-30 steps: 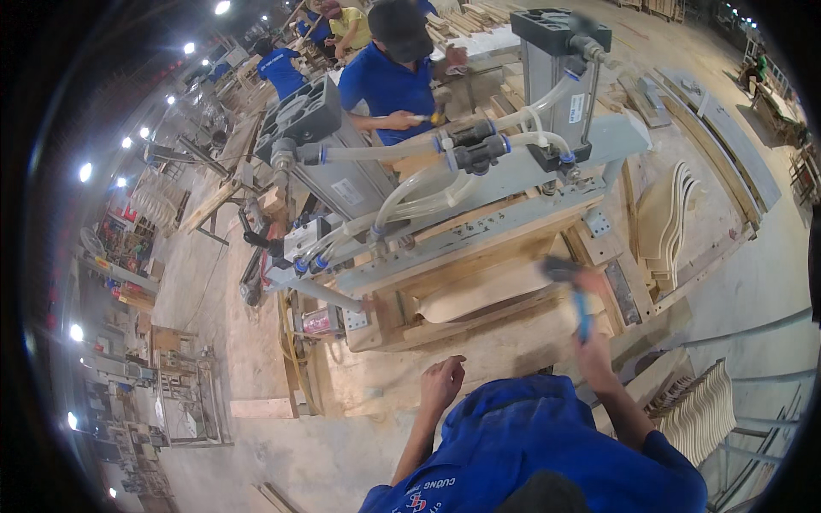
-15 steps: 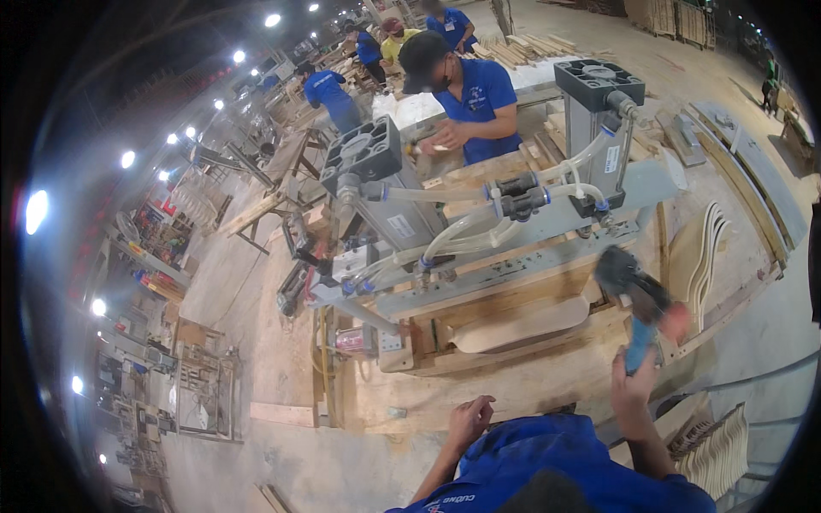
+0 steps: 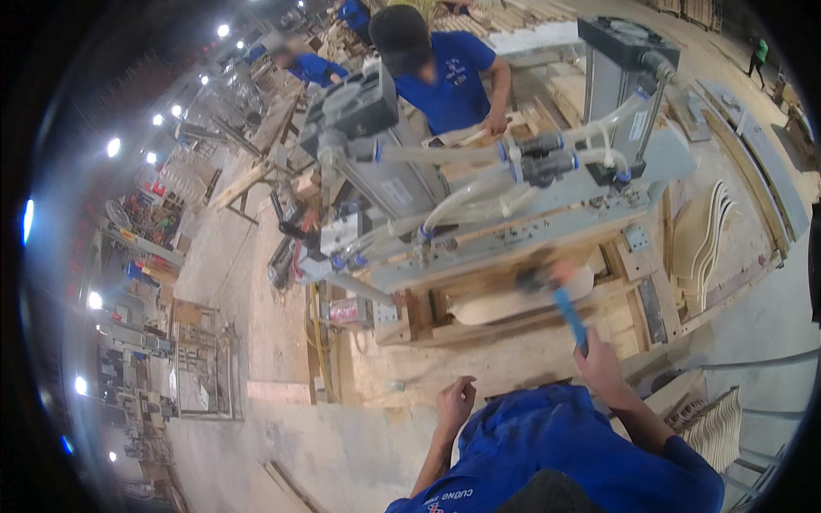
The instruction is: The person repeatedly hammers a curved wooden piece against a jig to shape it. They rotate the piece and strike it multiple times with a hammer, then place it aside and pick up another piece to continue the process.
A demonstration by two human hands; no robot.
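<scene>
Workbench (image 3: 428,363), press (image 3: 505,239) behind mallet (image 3: 568,315), curved boards (image 3: 697,235)

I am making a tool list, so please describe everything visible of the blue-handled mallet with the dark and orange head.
The blue-handled mallet is blurred, so its materials stay uncertain. Its head looks dark at left, orange at right. The person's right hand grips the handle's lower end; the handle slants up and left. The head appears over a pale, long wooden board; contact is unclear.
</scene>
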